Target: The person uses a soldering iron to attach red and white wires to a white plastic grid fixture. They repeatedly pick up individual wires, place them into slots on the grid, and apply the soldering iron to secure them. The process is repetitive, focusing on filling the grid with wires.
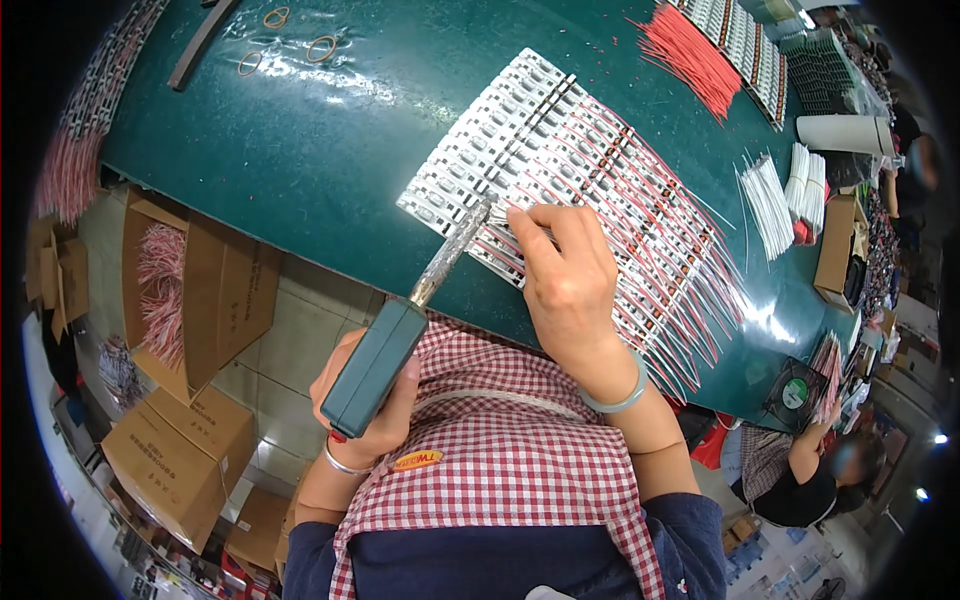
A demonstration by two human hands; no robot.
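My left hand (395, 405) is wrapped round the dark green body of a soldering gun (375, 365). Its scuffed metal barrel slants up and to the right, and the tip end reaches the near edge of a panel of white plastic parts (500, 130) in rows. Beside that tip, my right hand (568, 270) rests over the panel with thumb and forefinger pinched together; what they hold is too small and too covered to name. Many thin red and white wires (690, 250) run across the panel and fan out past its right side.
Loose red wires (690, 60) lie at the far right beside another panel (755, 70). Bundled white wires (765, 205) and a black fan (795, 393) are at the right. Rubber bands (320, 48) lie far left. Cardboard boxes (180, 450) stand on the floor; a co-worker (810, 470) sits right.
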